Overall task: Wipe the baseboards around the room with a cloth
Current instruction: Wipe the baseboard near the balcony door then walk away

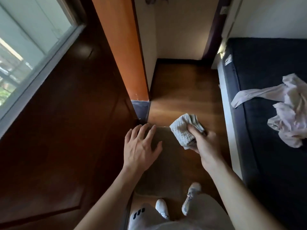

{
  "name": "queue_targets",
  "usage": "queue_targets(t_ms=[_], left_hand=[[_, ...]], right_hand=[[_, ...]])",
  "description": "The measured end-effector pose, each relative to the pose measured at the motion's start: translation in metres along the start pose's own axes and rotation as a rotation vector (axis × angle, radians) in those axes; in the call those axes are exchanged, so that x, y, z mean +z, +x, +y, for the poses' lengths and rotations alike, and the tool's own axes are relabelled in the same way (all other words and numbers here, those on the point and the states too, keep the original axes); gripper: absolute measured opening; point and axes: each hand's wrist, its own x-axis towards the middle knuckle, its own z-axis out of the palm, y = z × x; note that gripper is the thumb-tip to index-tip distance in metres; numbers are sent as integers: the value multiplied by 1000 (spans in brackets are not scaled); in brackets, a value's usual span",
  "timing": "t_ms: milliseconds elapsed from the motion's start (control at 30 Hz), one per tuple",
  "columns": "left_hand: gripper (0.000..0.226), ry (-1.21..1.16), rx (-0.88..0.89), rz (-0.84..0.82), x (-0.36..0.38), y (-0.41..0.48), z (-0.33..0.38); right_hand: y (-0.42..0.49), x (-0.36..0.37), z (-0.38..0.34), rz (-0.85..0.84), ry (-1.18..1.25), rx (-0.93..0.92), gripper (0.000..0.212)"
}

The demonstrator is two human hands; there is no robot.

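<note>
Grey folded cloth (184, 128) gripped in the right hand (204, 143), just right of the wall corner

Head view: thumb on top of the cloth, held over the wooden floor (182, 90), near the bluish baseboard (141, 108) at the foot of the orange wall end (119, 47) but not on it. Left hand (141, 145) is open with fingers spread, tips close to where the dark door (66, 113) meets that baseboard; can't tell if they touch. Dark mat (166, 163) under both hands, and a mattress (265, 80) on the right has a crumpled pale garment (290, 110) on it.

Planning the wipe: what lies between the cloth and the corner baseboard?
Head view: only bare floor between cloth and baseboard; left hand reaches alongside.
</note>
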Motion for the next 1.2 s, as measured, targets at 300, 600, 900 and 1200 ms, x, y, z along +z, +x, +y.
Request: queue_targets(t_ms=[300, 600, 900, 1200], left_hand=[[58, 20, 26, 4, 46, 153, 25], [59, 33, -9, -4, 83, 337, 97], [59, -5, -33, -8, 116, 473, 138], [61, -20, -39, -18, 154, 627, 127]], right_hand=[[151, -3, -43, -7, 22, 5, 9], [350, -30, -142, -81, -67, -26, 16], [482, -37, -196, -57, -55, 28, 18], [615, 16, -246, -83, -30, 17, 14]])
